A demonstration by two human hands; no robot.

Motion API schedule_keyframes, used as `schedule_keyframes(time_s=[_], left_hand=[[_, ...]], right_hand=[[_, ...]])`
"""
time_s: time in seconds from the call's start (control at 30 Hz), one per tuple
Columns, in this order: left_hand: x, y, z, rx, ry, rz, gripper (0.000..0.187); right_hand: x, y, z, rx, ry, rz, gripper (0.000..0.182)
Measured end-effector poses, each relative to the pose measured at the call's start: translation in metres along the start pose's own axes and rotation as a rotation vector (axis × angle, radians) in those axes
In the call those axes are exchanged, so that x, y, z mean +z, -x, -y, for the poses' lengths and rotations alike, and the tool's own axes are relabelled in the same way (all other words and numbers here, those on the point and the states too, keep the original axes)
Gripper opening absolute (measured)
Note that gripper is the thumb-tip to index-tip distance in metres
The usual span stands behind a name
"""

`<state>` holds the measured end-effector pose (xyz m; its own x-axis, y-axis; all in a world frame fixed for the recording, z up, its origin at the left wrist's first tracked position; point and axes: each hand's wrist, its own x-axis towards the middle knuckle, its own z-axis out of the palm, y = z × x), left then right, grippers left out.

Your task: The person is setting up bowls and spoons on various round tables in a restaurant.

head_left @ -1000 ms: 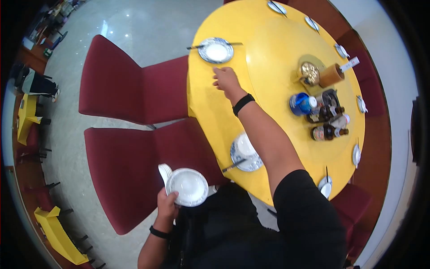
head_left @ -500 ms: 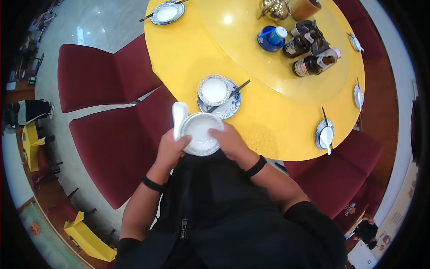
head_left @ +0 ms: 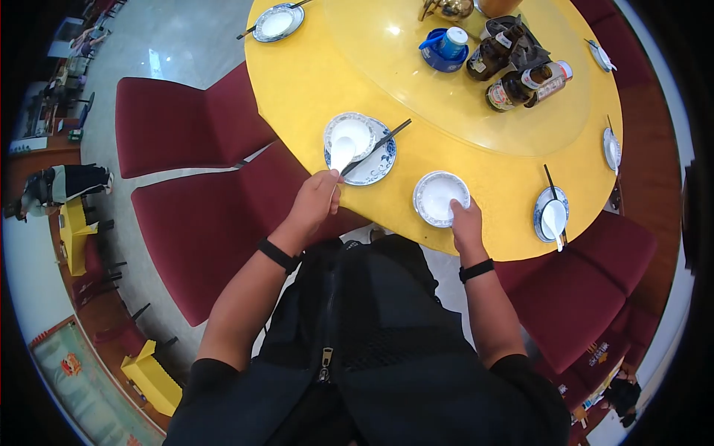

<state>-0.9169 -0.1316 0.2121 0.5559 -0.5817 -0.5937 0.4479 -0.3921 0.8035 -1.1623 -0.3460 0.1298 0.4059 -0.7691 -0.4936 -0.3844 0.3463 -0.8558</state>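
My left hand [head_left: 318, 199] is closed on the handle of a white spoon [head_left: 343, 151], whose head is over a white patterned bowl [head_left: 354, 128]. That bowl rests on a blue-and-white plate [head_left: 378, 165], with dark chopsticks [head_left: 390, 137] lying across the plate. To the right, my right hand [head_left: 466, 223] grips the rim of a second white bowl [head_left: 440, 195], thumb inside it, over the yellow table's [head_left: 491, 215] near edge.
Brown bottles [head_left: 504, 92], a blue container [head_left: 444, 61] and a gold teapot [head_left: 451, 7] stand on the glass turntable. Other place settings [head_left: 552, 215] line the edge. Red chairs [head_left: 197, 223] flank the table. A person [head_left: 67, 183] is at far left.
My hands have moved apart. The spoon in my left hand has moved over the bowl on the plate, while my right hand has carried the second bowl rightward to the table edge.
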Motion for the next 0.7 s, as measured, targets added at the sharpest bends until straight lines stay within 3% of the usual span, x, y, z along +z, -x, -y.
schedule_keyframes(time_s=[0.1,0.4,0.47,0.7], left_hand=[[0.0,-0.004,-0.006,0.0,0.052,0.008,0.029],[0.001,-0.008,-0.011,-0.052,0.094,-0.004,0.012],[0.001,-0.007,-0.012,-0.072,0.121,-0.016,0.011],[0.001,-0.025,-0.018,-0.015,-0.026,-0.181,0.015]], right_hand=[[-0.002,-0.004,-0.003,-0.019,-0.113,0.038,0.032],[-0.003,-0.009,-0.003,-0.128,0.213,-0.079,0.028],[-0.002,-0.01,-0.001,0.025,0.082,-0.067,0.026],[-0.006,-0.004,0.012,0.027,0.201,-0.03,0.023]])
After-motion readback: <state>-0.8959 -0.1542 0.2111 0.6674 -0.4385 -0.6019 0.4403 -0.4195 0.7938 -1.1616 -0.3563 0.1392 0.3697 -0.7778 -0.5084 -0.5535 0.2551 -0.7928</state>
